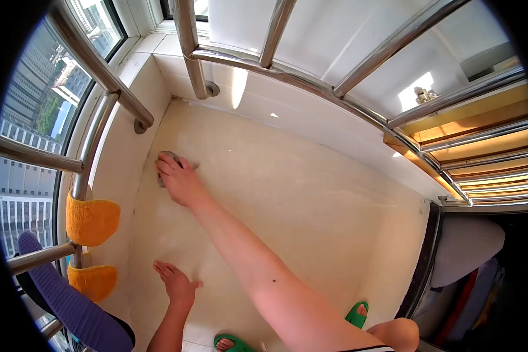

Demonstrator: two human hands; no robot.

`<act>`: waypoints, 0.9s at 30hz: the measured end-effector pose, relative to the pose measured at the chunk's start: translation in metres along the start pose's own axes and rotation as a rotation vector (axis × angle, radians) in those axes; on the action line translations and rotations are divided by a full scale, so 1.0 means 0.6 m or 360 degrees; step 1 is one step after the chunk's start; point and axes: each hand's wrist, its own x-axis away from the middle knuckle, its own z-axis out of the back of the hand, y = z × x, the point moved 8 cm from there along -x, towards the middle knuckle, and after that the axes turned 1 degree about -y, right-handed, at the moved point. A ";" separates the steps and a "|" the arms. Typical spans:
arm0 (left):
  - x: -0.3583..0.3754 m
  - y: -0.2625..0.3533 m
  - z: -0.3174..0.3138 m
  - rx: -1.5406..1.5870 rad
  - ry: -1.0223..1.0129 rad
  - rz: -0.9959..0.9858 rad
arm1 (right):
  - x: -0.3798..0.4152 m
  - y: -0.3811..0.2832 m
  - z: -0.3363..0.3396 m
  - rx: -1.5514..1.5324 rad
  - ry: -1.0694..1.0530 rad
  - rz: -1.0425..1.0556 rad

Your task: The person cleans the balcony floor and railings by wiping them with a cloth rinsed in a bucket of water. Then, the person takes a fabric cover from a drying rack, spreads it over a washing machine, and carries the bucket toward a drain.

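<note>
My right hand (pixel 179 179) is stretched far forward, its fingers closed over a grey cloth (pixel 163 176) pressed to the beige tiled floor (pixel 264 193). Most of the cloth is hidden under the palm and fingers; dark edges show around them. Lower down, my left hand (pixel 178 283) hangs over the floor near the left wall, fingers extended, thumb apart, with nothing in it. Green slippers (pixel 355 317) are on my feet at the bottom of the view.
Metal railings (pixel 82 47) run along the window side, with orange slippers (pixel 92 223) and a purple sandal (pixel 70 299) tucked on them. More metal bars (pixel 311 82) cross the top and right. A dark threshold (pixel 422 258) edges the floor at right.
</note>
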 end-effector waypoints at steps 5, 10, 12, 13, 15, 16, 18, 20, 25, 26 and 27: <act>-0.006 -0.011 0.011 0.0106 0.0023 0.0040 | 0.087 0.229 0.163 0.0551 0.0347 -0.0658; -0.020 -0.002 0.019 0.0108 0.0015 0.0122 | 0.557 0.420 0.379 0.0881 0.0552 -0.1468; -0.031 -0.001 0.015 0.0070 0.0030 0.0133 | 0.685 0.460 0.433 0.0960 0.0629 -0.1610; -0.036 0.000 0.008 -0.0026 -0.0011 0.0174 | 0.725 0.469 0.454 0.0815 0.0739 -0.1696; -0.054 -0.013 0.006 -0.0135 -0.0044 0.0195 | 0.689 0.439 0.453 0.0605 0.0842 -0.1451; -0.065 -0.030 0.010 -0.0085 0.0006 0.0191 | 0.606 0.387 0.418 0.0478 0.0850 -0.1113; -0.079 -0.053 0.012 -0.0020 0.0096 0.0157 | 0.467 0.257 0.323 0.0152 0.0694 -0.0593; -0.069 -0.034 0.039 0.0027 0.0039 0.0103 | 0.385 0.120 0.188 -0.0009 0.0053 -0.0245; -0.069 -0.023 0.037 -0.0280 -0.0148 0.0109 | 0.411 0.187 0.241 0.0131 0.0141 -0.0318; -0.056 0.013 0.046 -0.0308 -0.0114 0.0072 | 0.460 0.259 0.296 0.0143 0.0285 -0.0483; -0.048 0.050 0.058 -0.0353 -0.0084 0.0023 | 0.527 0.323 0.341 0.0326 0.0357 -0.0659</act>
